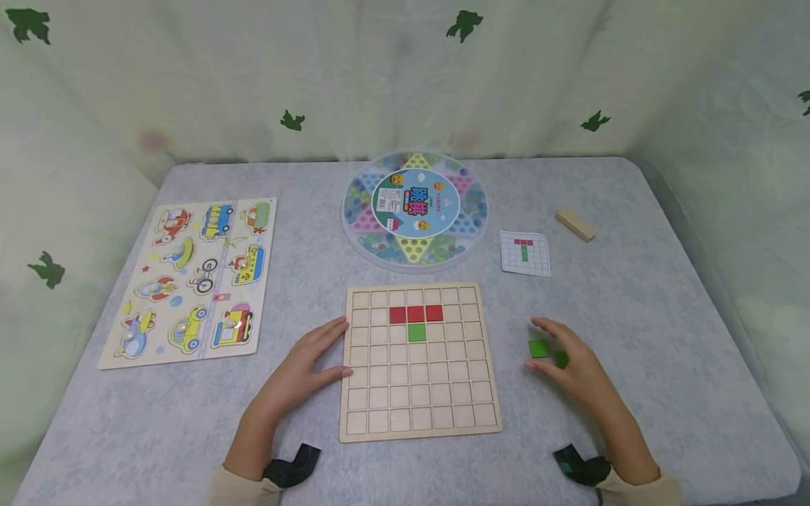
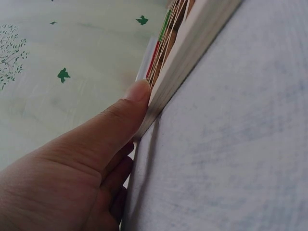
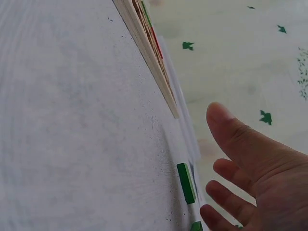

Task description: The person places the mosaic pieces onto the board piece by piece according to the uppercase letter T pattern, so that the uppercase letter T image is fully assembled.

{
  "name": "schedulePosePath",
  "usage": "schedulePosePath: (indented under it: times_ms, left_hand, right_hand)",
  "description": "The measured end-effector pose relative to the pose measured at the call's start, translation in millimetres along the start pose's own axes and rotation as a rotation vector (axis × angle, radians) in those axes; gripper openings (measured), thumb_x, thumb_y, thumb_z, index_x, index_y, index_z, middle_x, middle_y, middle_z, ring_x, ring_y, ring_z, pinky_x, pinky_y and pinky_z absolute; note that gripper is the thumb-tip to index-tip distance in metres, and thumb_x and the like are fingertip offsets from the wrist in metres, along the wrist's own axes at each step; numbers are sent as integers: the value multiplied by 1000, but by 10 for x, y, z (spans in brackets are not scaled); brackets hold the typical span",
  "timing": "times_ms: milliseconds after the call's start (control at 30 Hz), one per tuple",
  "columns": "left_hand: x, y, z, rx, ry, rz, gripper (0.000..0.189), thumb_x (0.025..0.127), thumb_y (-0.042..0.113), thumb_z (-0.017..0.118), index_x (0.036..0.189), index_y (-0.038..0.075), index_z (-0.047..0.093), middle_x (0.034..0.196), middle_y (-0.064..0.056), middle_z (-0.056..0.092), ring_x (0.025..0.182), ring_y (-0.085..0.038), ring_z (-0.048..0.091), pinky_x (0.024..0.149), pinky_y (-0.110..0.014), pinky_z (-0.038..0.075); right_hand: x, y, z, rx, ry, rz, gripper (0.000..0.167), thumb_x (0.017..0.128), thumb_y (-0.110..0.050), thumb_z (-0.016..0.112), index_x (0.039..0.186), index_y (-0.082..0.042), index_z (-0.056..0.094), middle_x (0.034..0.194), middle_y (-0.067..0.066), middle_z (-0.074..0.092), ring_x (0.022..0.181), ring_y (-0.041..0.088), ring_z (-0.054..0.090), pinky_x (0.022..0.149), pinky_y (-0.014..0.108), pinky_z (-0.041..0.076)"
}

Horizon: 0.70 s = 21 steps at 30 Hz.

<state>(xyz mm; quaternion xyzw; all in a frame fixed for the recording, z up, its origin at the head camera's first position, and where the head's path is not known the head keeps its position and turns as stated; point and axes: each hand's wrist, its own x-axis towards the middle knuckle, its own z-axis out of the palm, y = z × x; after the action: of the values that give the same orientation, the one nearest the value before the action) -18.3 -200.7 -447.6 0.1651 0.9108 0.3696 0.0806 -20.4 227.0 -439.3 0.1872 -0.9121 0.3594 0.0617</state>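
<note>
A square wooden grid board (image 1: 380,419) lies on the table. Three red tiles (image 1: 415,314) form a row near its top, and one green tile (image 1: 417,332) sits right below the middle red one. My left hand (image 1: 305,365) rests at the board's left edge; its thumb (image 2: 138,90) touches the side in the left wrist view. Over on the right, my right hand (image 1: 576,362) is held above two loose green tiles (image 1: 538,348), thumb and fingers spread apart. In the right wrist view a green tile (image 3: 186,184) lies on the table, with nothing between the fingers.
Behind the board lies a round Chinese checkers box (image 1: 414,204). A small pattern card (image 1: 525,254) showing a red and green T is at its right, beside a wooden block (image 1: 575,225). A vehicle picture puzzle (image 1: 209,281) occupies the left side of the table.
</note>
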Motion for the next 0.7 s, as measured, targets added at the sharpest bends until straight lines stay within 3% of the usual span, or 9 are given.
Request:
schedulePosePath:
  times_ms: [367,533,700]
  left_hand:
    - [-3,11,-5,-7,-6,-5,75,77,35,70,138,10,36,142,-5,32,129,-28,27,102,-48,23]
    - [-3,5,1,-3,-5,-5,76,76,36,70,139,10,36,142,-6,32,129,-28,27,102,-47,24]
    - [-4,-4,11,17,18,20,76,76,36,71,138,8,37,141,-8,34,127,-31,29,100,-50,25]
  right_hand:
    - [-24,67,16,5,-31,32,67,65,-5,78,124,1,47,120,15,51,107,28,49,91,7,27]
    - [-25,87,4,-11,-58,51,57,69,-4,76,120,1,50,117,16,52,107,30,48,91,16,31]
    - [-25,79,-25,-25,-87,72,46,72,1,72,115,2,54,114,15,53,108,31,48,90,34,37]
